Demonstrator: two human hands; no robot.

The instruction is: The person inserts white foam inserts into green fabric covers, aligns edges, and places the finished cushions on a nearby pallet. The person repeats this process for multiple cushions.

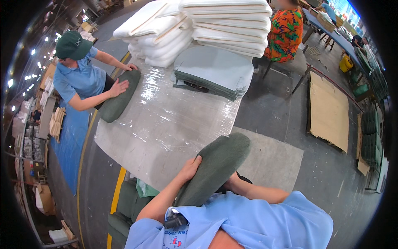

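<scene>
Head view showed the right hand [233,181] at the cushion's right edge, its fingers hidden, state untellable; the left hand [190,169] was clamped on the left edge. The green cushion [222,164] lay tilted between body and table [137,137]. Even support from both sides likely suited it best, without creasing the cover. Beyond, a co-worker [83,79] handled another cushion [122,97].
</scene>
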